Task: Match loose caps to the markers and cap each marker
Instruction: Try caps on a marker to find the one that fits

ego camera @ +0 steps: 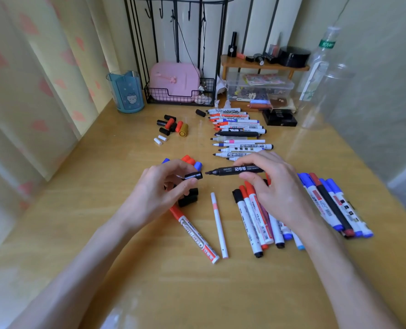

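Left hand: your left hand [164, 184] has its fingers curled in, and thumb and forefinger pinch a black cap [193, 175] with its mouth turned right.
Right hand: your right hand [273, 184] has its fingers closed over the barrel of a black marker [235, 169], holding it level above the tabletop [149, 281] with the bare tip pointing left.
Gap: cap and tip are near each other and roughly in line, but apart.
Step in hand: this looks like the moment just before you push the cap on.
Uncapped row: more open markers [237, 129] lie side by side beyond your right hand, tips to the left.
Loose caps: red and blue ones [190, 160] sit just past your left hand, black ones [188, 198] lie under it, and a mixed pile [172, 124] lies farther back.
Capped pile: finished markers [256, 214] lie under and beside your right wrist.
Risk, misalignment: if the cap meets the tip at an angle, the nib may hit the rim and ink your fingers. From this view you cannot tell whether the mouth is quite square to it.
Risk, wrong fit: several black caps look alike, so one from another brand may sit loose and fall off.
Risk, half seating: a light push may leave the cap short of its click.
Risk, scatter: your left palm hangs over the black caps, and a downward shove could roll them away.
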